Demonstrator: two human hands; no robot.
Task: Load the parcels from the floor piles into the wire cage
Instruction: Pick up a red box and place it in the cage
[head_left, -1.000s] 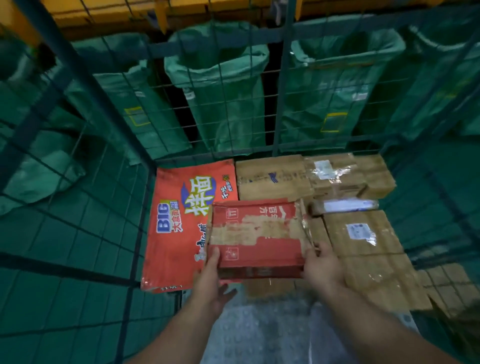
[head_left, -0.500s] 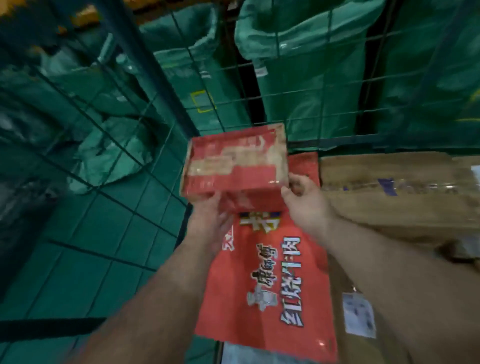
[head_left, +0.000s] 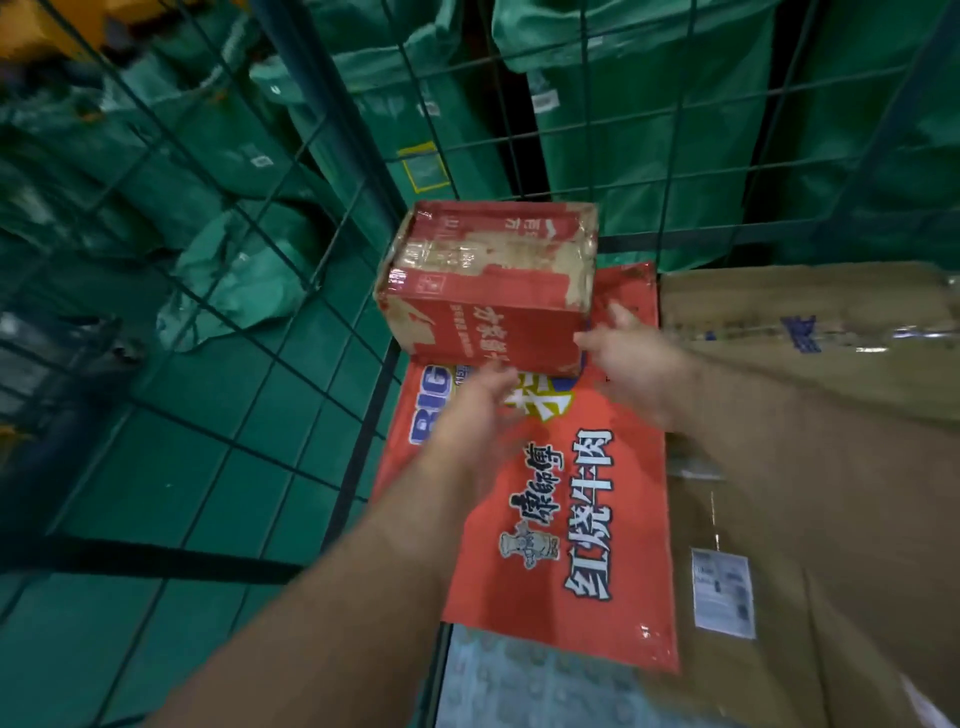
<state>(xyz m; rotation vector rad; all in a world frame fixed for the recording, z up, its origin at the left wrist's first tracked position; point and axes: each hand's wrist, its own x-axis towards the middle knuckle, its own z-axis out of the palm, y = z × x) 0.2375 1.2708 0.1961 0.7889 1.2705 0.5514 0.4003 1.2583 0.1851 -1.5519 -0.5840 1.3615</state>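
Observation:
A worn red carton (head_left: 488, 291) with torn tape rests on the far end of a large flat orange noodle box (head_left: 545, 499) in the back left corner of the wire cage (head_left: 332, 135). My left hand (head_left: 478, 410), blurred, is just below the carton's near face with fingers loose, holding nothing. My right hand (head_left: 634, 358) has straight fingers at the carton's near right corner, touching or nearly touching it.
Brown cardboard parcels (head_left: 810, 332) fill the cage to the right of the orange box, one with a white label (head_left: 722, 592). Green sacks (head_left: 623, 119) hang behind the back mesh. More green sacks (head_left: 234, 275) lie outside the left mesh on the green floor.
The red carton went from held in both hands to lying on the orange box in the back left corner. Both hands have let go and drawn back a little.

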